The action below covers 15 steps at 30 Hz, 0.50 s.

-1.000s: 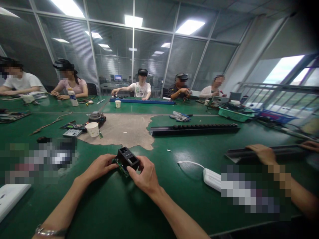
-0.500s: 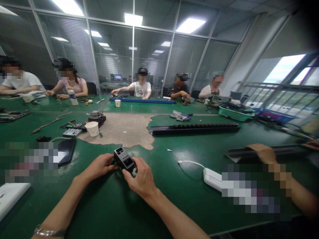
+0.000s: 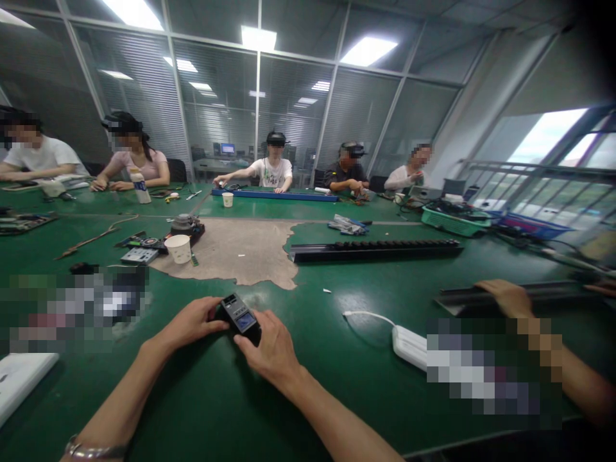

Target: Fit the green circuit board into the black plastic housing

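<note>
Between my two hands is a small box-shaped electronic device point(image 3: 239, 314) with a grey face, dark sides, a row of small buttons and a bluish screen at its near end. My left hand point(image 3: 197, 322) grips its left side, thumb and fingers closed at the edge. On the other side, my right hand point(image 3: 273, 343) holds the near right corner, its thumb along the front edge and its other fingers partly hidden behind. The device sits tilted just above or on the green table point(image 3: 231, 398); I cannot tell if it touches.
Beyond my hands lie a brown torn sheet point(image 3: 240, 247), a paper cup point(image 3: 178, 249) and a black rail point(image 3: 375, 251). A white power strip point(image 3: 409, 346) with a cable is to the right, near another person's hand point(image 3: 507, 296). Several people sit across the table.
The device has turned slightly in my hands, and its screen now looks bluish instead of dark. A pale bit seen by my right thumb earlier is now out of sight.
</note>
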Each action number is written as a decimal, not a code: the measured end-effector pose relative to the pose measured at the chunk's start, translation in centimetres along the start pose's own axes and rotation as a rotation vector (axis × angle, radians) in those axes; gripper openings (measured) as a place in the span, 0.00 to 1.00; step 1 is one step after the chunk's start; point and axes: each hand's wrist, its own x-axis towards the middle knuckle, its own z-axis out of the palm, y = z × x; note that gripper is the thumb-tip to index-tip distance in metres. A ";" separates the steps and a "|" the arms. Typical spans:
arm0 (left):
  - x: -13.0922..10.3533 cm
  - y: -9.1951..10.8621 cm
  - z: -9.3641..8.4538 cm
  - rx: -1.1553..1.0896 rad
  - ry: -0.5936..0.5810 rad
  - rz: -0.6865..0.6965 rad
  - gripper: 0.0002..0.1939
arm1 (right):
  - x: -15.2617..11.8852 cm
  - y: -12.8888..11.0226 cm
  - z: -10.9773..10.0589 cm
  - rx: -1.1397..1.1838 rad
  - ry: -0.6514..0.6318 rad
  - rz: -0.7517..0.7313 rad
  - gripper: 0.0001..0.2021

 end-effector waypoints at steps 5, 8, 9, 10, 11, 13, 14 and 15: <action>0.1 -0.1 0.1 0.029 0.004 0.000 0.16 | 0.0 0.2 0.1 -0.027 -0.005 0.011 0.13; 0.1 -0.1 0.0 0.040 0.003 -0.004 0.16 | -0.1 0.2 0.4 -0.049 0.010 0.013 0.12; 0.1 0.0 0.0 0.041 0.004 -0.002 0.16 | -0.1 0.2 0.5 -0.054 0.016 0.015 0.12; 0.1 0.0 0.0 0.042 0.003 0.000 0.15 | -0.2 0.2 0.5 -0.056 0.019 0.014 0.12; 0.1 0.0 0.0 0.044 0.004 0.001 0.15 | -0.2 0.2 0.5 -0.054 0.023 0.012 0.12; 0.1 0.0 0.0 0.048 0.007 0.000 0.14 | -0.2 0.2 0.5 -0.034 0.026 0.005 0.12; 0.1 0.0 0.0 0.048 0.007 -0.002 0.14 | -0.2 0.2 0.5 -0.018 0.025 -0.001 0.12; 0.1 -0.1 0.1 0.044 0.007 -0.003 0.15 | -0.2 0.2 0.4 0.002 0.026 -0.007 0.12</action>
